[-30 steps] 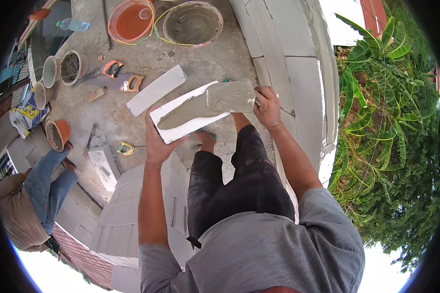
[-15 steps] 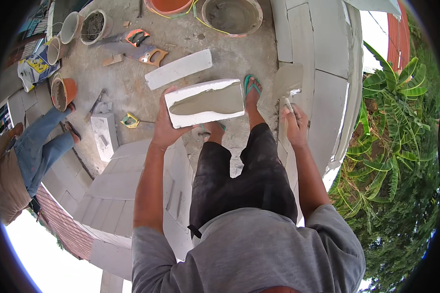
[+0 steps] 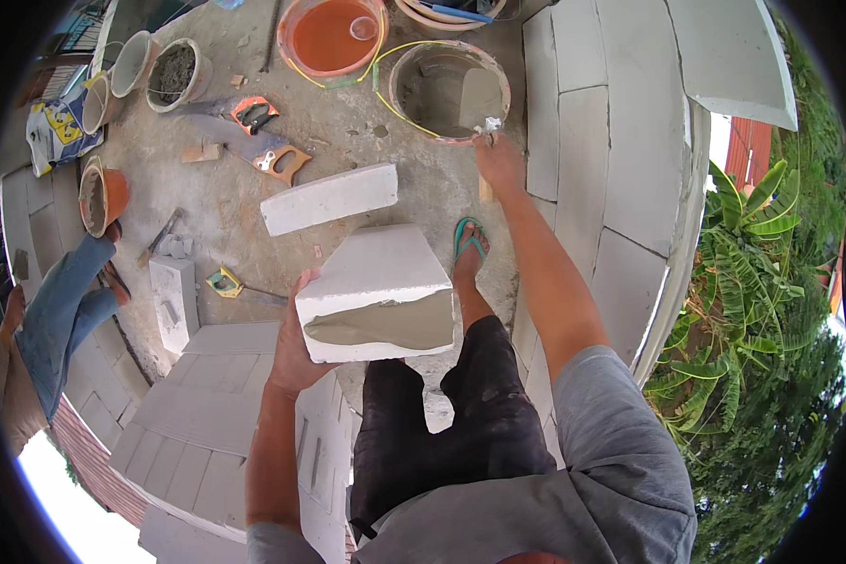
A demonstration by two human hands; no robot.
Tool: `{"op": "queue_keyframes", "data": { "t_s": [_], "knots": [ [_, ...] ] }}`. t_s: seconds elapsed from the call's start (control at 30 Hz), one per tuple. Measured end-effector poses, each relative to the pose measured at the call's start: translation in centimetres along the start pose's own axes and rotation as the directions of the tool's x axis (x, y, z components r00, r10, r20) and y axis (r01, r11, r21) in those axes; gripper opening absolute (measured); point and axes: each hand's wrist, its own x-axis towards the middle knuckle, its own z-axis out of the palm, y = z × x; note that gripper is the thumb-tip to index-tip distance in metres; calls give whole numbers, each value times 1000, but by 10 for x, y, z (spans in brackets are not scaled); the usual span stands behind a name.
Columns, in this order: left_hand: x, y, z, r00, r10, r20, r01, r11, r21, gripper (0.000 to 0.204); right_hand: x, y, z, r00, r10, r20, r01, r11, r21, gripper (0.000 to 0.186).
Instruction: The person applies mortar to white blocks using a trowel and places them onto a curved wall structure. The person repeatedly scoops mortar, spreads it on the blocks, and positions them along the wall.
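Observation:
My left hand (image 3: 291,352) grips a white lightweight block (image 3: 376,266) by its left side and underside, in front of my thighs. Grey mortar (image 3: 385,324) coats part of the block's end face, with bare white edges around it. Stretched forward, my right hand (image 3: 500,160) is closed on the handle of a trowel (image 3: 480,97). The flat blade is inside a round mortar bucket (image 3: 432,134), over or against the wet grey mix; how deep it sits I cannot tell.
An orange-rimmed bucket of reddish water (image 3: 334,42) stands beside the mortar. On the concrete lie a cut block (image 3: 331,197) and handsaws (image 3: 282,162). A block wall (image 3: 587,132) runs along my right. Stacked blocks (image 3: 193,376) and another person's legs (image 3: 70,301) are at left.
My right hand has carried the trowel from beside the right wall forward to the mortar bucket. The block in my left hand has come lower and tilted, showing more of its long top.

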Motion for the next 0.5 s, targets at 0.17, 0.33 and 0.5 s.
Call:
{"op": "queue_keyframes", "data": {
  "t_s": [0.17, 0.33, 0.5],
  "knots": [
    [7, -6, 3, 996, -83, 15, 83, 996, -34, 129, 86, -31, 68, 971, 52, 232, -90, 984, 153, 60],
    [1, -25, 4, 999, -26, 19, 26, 1000, -10, 126, 134, -52, 107, 947, 43, 317, -85, 989, 118, 60],
    [1, -38, 6, 1000, -14, 6, 14, 1000, 2, 126, 93, -17, 99, 945, -234, 230, 186, 959, 213, 56]
  ]
}}
